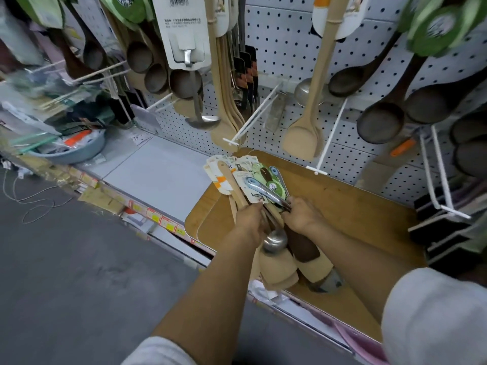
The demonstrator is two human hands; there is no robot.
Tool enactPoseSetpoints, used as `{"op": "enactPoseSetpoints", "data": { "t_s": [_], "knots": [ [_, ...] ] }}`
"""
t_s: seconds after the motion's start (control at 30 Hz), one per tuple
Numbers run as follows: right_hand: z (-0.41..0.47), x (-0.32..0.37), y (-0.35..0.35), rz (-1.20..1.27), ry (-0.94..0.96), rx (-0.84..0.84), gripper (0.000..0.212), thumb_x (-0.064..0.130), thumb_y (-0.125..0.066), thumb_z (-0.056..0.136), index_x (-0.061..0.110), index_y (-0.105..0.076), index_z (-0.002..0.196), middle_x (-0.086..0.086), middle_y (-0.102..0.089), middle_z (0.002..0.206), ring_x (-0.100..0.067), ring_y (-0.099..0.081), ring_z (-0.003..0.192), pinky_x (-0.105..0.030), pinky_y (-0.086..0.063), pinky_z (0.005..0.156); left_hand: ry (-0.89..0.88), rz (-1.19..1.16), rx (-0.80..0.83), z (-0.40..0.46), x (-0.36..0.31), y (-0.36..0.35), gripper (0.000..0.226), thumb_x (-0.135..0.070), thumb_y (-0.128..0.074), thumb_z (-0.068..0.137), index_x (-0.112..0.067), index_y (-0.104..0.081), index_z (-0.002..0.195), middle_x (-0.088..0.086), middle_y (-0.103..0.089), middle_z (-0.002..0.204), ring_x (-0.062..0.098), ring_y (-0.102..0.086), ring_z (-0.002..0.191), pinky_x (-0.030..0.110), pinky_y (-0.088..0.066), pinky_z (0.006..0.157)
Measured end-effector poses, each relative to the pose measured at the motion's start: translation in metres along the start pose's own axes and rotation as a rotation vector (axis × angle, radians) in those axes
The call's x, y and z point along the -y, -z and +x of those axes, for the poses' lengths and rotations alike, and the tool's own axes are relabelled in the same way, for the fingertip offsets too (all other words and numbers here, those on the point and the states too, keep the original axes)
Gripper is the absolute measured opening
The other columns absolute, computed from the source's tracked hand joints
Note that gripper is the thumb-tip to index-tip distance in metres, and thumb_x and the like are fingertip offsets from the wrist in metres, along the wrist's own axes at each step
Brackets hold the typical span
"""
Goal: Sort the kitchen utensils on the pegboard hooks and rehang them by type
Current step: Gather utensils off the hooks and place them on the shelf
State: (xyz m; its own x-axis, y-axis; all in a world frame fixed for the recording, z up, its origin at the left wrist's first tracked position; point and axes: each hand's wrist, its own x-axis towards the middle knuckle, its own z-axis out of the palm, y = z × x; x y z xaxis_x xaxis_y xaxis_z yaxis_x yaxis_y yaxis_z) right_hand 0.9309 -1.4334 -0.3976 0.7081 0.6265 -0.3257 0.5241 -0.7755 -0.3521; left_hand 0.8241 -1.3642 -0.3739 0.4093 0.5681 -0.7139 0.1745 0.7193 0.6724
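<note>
Pegboard behind — utensil bundle handles point away, both hands gripping.

Mixed utensil bundle gripped by left hand and right hand above wooden boards on shelf. Dark ladles and wooden spatula hung on pegboard hooks behind.

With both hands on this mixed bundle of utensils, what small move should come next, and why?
Probably the right hand should draw the steel ladle out of the bundle, which the left hand grips. The bundle mixes wooden spatulas, a dark spoon and metal ladles, so it needs splitting by type. That ladle lies on top, and the empty hook juts out just above.
</note>
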Motion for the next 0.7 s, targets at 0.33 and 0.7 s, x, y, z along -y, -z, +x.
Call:
{"op": "enactPoseSetpoints", "data": {
  "t_s": [0.33, 0.7],
  "knots": [
    [-0.089, 0.038, 0.040, 0.352, 0.062, 0.082, 0.018, 0.019, -0.057, 0.092, 0.016, -0.074, 0.097, -0.004, -0.070, 0.102, -0.023, -0.064, 0.096, -0.035, -0.053, 0.087, -0.059, -0.175, 0.025, -0.082, -0.002, 0.012, 0.024, -0.009, -0.044, 0.100, -0.012, -0.051, 0.077, -0.003, -0.059, 0.045, 0.009, -0.054, 0.058, 0.019, -0.046, 0.052],
    [-0.154, 0.085, 0.101, 0.866, 0.242, 0.022, 0.030, 0.003, -0.056, 0.091, 0.026, -0.064, 0.073, 0.009, -0.064, 0.071, -0.004, -0.058, 0.064, -0.014, -0.046, 0.056, -0.367, -0.255, 0.045, -0.151, -0.041, 0.019, 0.031, -0.010, -0.048, 0.097, -0.002, -0.052, 0.127, 0.014, -0.066, 0.102, 0.023, -0.066, 0.090, 0.034, -0.054, 0.079]
  ]
}}
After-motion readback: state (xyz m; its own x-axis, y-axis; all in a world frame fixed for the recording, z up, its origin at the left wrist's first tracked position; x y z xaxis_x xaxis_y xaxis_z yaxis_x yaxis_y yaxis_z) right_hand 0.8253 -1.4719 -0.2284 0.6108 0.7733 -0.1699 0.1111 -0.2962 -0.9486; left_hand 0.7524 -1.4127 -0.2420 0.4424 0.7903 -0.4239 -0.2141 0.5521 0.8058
